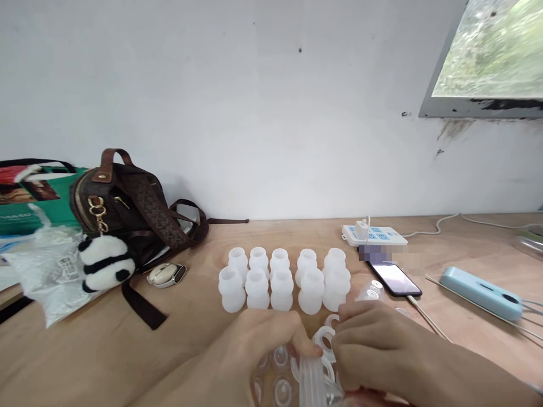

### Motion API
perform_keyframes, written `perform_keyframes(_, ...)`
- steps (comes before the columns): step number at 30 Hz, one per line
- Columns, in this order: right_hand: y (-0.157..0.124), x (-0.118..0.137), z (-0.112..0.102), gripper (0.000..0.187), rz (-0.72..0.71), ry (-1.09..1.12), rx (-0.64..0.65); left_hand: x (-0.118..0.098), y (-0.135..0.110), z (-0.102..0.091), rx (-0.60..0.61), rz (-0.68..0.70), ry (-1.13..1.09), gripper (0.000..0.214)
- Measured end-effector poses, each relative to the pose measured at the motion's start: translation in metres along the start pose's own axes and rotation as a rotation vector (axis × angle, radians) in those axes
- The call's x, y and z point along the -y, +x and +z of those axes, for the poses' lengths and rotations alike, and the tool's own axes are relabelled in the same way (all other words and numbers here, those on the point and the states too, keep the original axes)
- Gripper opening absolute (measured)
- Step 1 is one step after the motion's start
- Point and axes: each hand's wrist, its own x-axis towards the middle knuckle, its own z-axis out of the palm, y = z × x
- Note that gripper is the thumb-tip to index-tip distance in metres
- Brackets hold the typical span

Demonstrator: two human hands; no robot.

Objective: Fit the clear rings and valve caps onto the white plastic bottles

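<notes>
At the bottom centre, my left hand [258,345] and my right hand [377,345] are both closed around a clear plastic bag [292,379] of small translucent silicone rings and caps. A white ring [324,339] shows between my thumbs. Just beyond the hands, several white translucent silicone cups [282,277] stand upright in two rows on the wooden table [190,316]. Part of the bag is hidden under my palms.
A brown patterned bag [127,206] with a panda plush [104,261] sits at the left, beside crumpled plastic bags [46,265]. A small white device [166,274] lies near it. At the right are a power strip [373,234], a charging phone [394,278] and a light-blue case [479,291].
</notes>
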Motion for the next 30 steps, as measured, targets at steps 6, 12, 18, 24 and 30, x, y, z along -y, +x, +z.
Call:
perform_keyframes(6,-0.001,0.001,-0.003,0.047,-0.018,-0.037,0.027,0.006,-0.009,-0.006,-0.091,0.058,0.081,0.033)
perform_keyframes(12,0.004,-0.003,-0.011,0.049,0.08,-0.039,0.025,0.007,-0.001,-0.016,-0.085,0.014,0.092,0.043)
perform_keyframes(18,0.004,-0.012,-0.001,0.05,0.101,-0.224,-0.192,-0.005,0.016,-0.012,-0.051,-0.178,-0.232,0.044)
perform_keyframes(24,0.005,-0.011,0.007,0.037,0.018,-0.254,-0.243,0.001,0.002,-0.01,-0.106,-0.154,-0.148,0.062)
perform_keyframes(30,-0.017,-0.029,0.023,0.027,0.198,-0.082,-0.263,0.067,-0.019,-0.039,-0.595,-0.209,0.568,0.044)
